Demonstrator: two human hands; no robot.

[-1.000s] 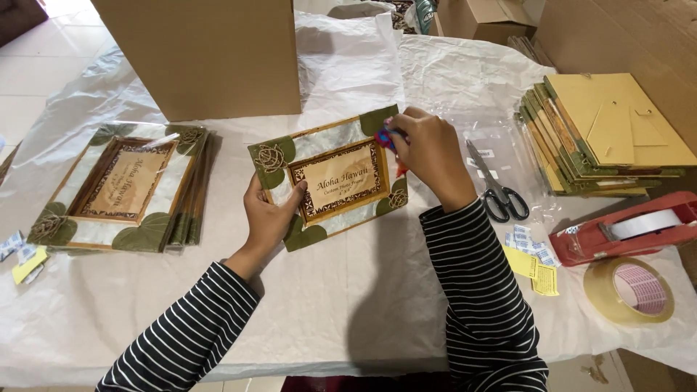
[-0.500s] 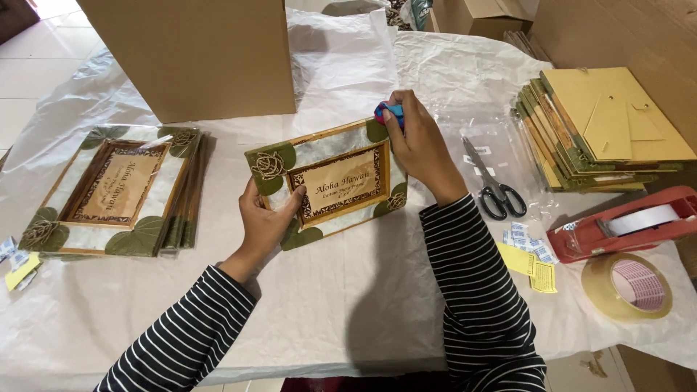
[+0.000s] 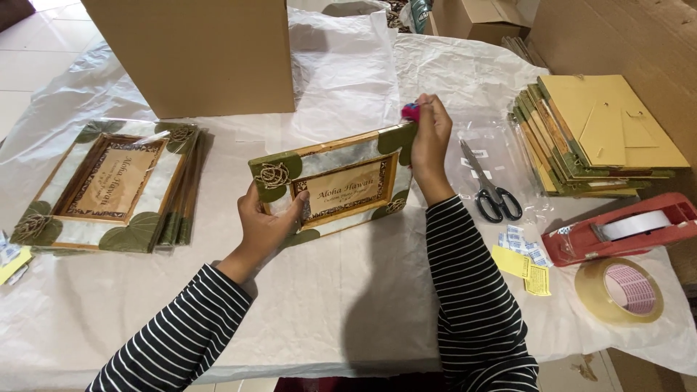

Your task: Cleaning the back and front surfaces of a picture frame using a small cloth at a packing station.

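A decorated picture frame (image 3: 337, 185) with green leaf corners and a pale border is tilted up off the table in front of me. My left hand (image 3: 265, 225) grips its lower left edge, thumb on the front. My right hand (image 3: 430, 149) is at the frame's upper right corner, fingers pinched on a small pink and blue object (image 3: 411, 111) pressed against that corner. Both arms wear black and white striped sleeves.
A stack of similar wrapped frames (image 3: 109, 189) lies at the left. A stack of frames lying back side up (image 3: 599, 134) sits at the right, with scissors (image 3: 490, 189), a red tape dispenser (image 3: 628, 226), a tape roll (image 3: 618, 290) and yellow slips (image 3: 523, 265). A large cardboard box (image 3: 196, 51) stands behind.
The frame has been lifted and tipped more upright. My right hand with the small pink object moved up along with the upper right corner.
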